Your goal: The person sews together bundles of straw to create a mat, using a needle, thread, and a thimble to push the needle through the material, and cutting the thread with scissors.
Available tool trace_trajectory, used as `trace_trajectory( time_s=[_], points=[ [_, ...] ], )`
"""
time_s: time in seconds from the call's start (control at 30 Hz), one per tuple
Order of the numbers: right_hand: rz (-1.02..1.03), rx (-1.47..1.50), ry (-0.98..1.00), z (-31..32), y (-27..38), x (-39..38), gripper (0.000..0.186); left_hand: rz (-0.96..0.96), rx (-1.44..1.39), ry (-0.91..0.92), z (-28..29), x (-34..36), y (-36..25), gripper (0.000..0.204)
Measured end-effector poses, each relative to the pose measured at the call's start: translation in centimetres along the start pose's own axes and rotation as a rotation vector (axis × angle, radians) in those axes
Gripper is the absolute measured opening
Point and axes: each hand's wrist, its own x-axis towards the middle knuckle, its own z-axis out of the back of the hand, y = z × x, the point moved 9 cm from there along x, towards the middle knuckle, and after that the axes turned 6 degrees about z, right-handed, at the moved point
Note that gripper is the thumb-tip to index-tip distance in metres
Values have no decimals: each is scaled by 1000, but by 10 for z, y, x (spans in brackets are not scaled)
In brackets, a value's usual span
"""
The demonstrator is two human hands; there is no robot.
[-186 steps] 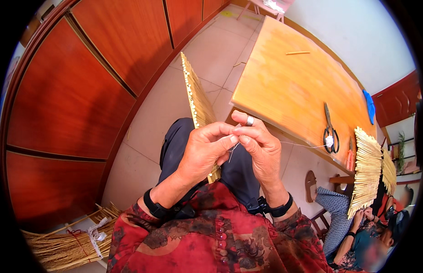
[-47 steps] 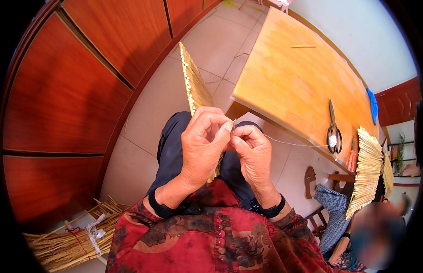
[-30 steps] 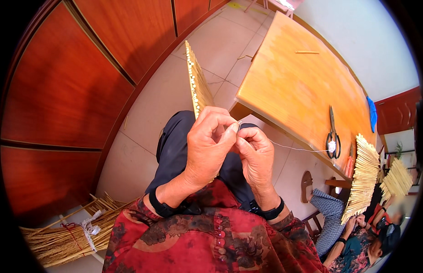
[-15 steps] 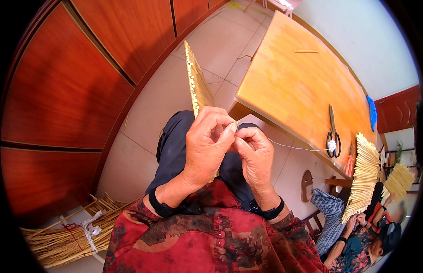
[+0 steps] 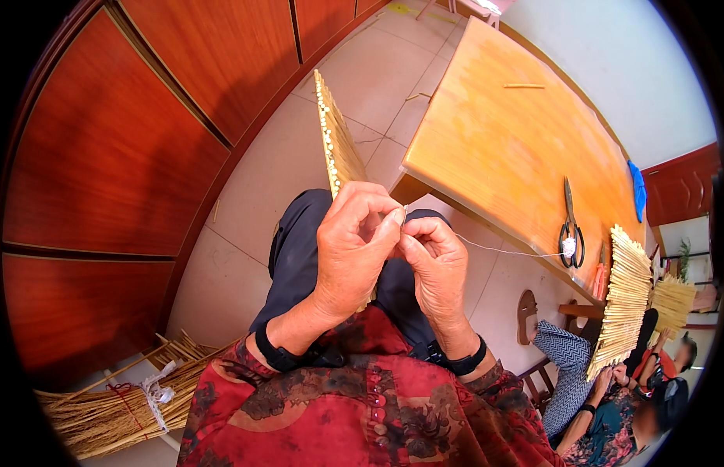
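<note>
Over my lap my left hand (image 5: 354, 245) is closed in a pinch, with a tiny thin needle-like sliver (image 5: 405, 208) showing at its fingertips. Close against it, my right hand (image 5: 434, 261) pinches a white thread (image 5: 494, 251). The thread runs rightward from the right hand to a small white ball of thread (image 5: 568, 247) on the table. Behind my left hand a panel of straw stalks (image 5: 340, 144) stands on edge at my legs, its cut ends facing up. My hands hide its lower part.
The wooden table (image 5: 502, 140) at right bears black scissors (image 5: 567, 226), orange-handled pliers (image 5: 599, 276) and a loose stalk (image 5: 524, 86). Bundled straw (image 5: 113, 409) lies lower left, beside red-brown cabinets (image 5: 97, 156). A person at lower right holds another stalk panel (image 5: 620, 303).
My hands keep nearly the same pinch, with the thread still stretched to its ball. At far right, a person and a stalk panel in the background have shifted slightly.
</note>
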Motion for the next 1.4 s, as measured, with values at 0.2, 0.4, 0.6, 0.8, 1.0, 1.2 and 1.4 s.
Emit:
trace_trajectory(
  time_s=[0.2,0.4,0.6,0.8,1.0,1.2,1.4],
  points=[
    [4,-21,-3,1,0,0,8,6,2,1,0,0,0,7],
    [12,-19,8,0,0,-1,8,38,3,26,0,2,7,5],
    [20,-39,-5,1,0,0,10,173,-159,77,-5,1,15,3],
    [29,-59,5,5,-2,-1,9,183,-213,76,-4,1,17,4],
    [-27,25,5,6,-3,0,10,278,-398,162,-15,0,20,5],
    [131,-249,-48,13,22,7,14,301,-342,241,-20,2,24,6],
    [186,-341,177,-1,33,20,24,366,-352,303,-28,-1,31,9]
  ],
)
